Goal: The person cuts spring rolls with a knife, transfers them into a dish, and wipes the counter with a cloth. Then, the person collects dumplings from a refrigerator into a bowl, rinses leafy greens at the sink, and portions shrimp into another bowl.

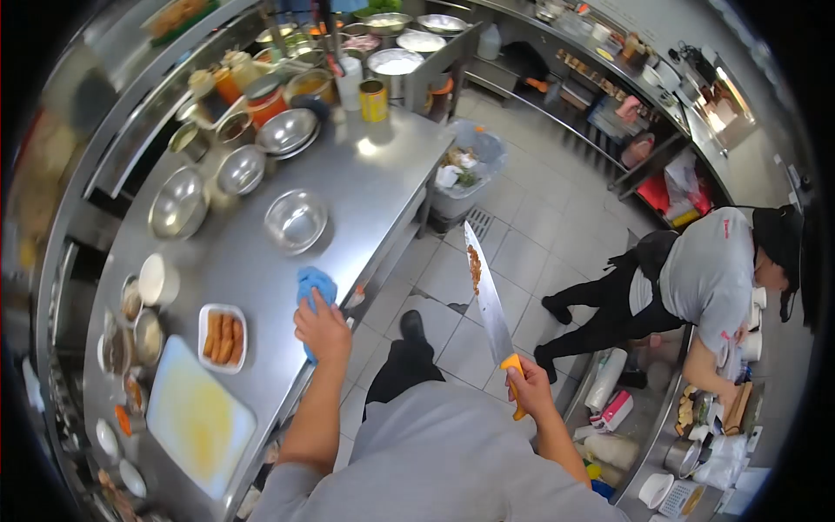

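My left hand [322,329] is closed over a blue cloth [315,285] at the front edge of the steel table [365,187]. In my right hand [530,388] is a large kitchen knife [494,313] with a yellow handle, held out over the floor with its blade pointing away from me. Brown bits of food cling to the blade near its tip. Left of the cloth stands a white tray of brown rolls [223,337], and beside that lies a white cutting board [200,418] with a yellowish stain.
Steel bowls [296,222] and a yellow can [373,101] stand along the table. Past its far end is a waste bin [470,165] with scraps. A co-worker in a grey shirt [709,270] bends over the right-hand counter. A drain grate [476,224] lies in the tiled floor.
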